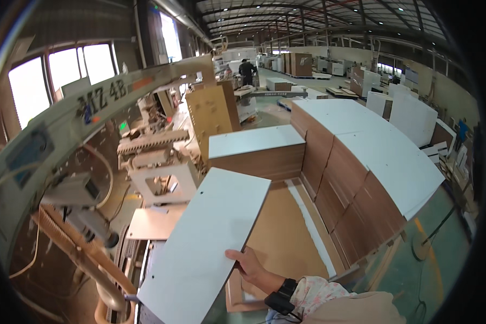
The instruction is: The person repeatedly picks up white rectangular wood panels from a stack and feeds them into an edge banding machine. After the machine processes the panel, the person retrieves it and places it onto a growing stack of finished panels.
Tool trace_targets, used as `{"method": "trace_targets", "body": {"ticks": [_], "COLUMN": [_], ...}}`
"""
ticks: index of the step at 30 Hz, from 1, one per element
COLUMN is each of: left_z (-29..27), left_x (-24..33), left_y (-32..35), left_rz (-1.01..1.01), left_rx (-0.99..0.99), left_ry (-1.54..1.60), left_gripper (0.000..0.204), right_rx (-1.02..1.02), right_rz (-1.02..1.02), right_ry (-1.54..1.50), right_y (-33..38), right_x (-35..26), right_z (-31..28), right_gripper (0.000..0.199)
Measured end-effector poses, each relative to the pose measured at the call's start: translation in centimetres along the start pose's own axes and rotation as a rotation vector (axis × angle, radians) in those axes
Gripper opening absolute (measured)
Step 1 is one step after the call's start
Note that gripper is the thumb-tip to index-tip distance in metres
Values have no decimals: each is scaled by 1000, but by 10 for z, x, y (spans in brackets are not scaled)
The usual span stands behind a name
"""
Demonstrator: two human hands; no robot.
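A thin white panel (200, 237) — two dark spots near its left edge — is held slantwise by its right edge.

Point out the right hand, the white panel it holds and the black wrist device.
Right hand (250, 265): head view, thumb side.
White panel (205, 243): head view, upper face.
Black wrist device (279, 303): head view, casing.

R hand (249, 263) gripping wht panel (202, 243) by edge, wht-topped stacks (351, 178) at R, machinery (113, 97) at L
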State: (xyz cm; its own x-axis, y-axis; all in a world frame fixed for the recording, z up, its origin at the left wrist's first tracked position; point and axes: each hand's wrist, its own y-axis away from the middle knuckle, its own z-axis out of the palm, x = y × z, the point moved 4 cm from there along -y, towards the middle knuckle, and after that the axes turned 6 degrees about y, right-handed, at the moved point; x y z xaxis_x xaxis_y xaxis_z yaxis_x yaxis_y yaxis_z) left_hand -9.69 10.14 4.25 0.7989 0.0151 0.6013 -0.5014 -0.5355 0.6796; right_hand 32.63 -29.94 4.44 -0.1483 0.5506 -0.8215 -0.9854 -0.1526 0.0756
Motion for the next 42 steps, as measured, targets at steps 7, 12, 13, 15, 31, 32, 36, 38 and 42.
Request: {"method": "trace_targets", "body": {"ticks": [7, 12, 13, 15, 31, 32, 36, 38, 42], "left_z": [285, 375, 388, 400, 532, 537, 544, 549, 565], "left_x": [319, 466, 486, 528, 714, 718, 730, 736, 757], "left_y": [-56, -104, -124, -183, -327, -319, -313, -313, -306], "left_rz": [265, 435, 485, 571, 696, 776, 960, 1039, 1244], "left_rx": [-902, -394, -462, -582, -732, -735, -731, -674, -436], "left_ry": [793, 856, 835, 792, 559, 532, 296, 150, -140], "left_gripper": [65, 15, 18, 27, 32, 32, 32, 30, 28], "right_rx": [125, 267, 284, 319, 411, 413, 510, 521, 560], "right_rz": [-228, -335, -343, -339, -37, -18, 107, 146, 166], "right_ry": [-148, -210, -211, -212, 188, 241, 384, 479, 610], "right_y": [-127, -208, -226, -263, -372, -376, -384, -386, -388], "right_x": [-83, -119, -123, -123, -196, -200, -217, -228, -245], "right_z": [-46, -97, -104, -117, -272, -275, -292, -301, -318], "right_gripper": [31, 29, 27, 24, 42, 46, 54, 56, 64]}}
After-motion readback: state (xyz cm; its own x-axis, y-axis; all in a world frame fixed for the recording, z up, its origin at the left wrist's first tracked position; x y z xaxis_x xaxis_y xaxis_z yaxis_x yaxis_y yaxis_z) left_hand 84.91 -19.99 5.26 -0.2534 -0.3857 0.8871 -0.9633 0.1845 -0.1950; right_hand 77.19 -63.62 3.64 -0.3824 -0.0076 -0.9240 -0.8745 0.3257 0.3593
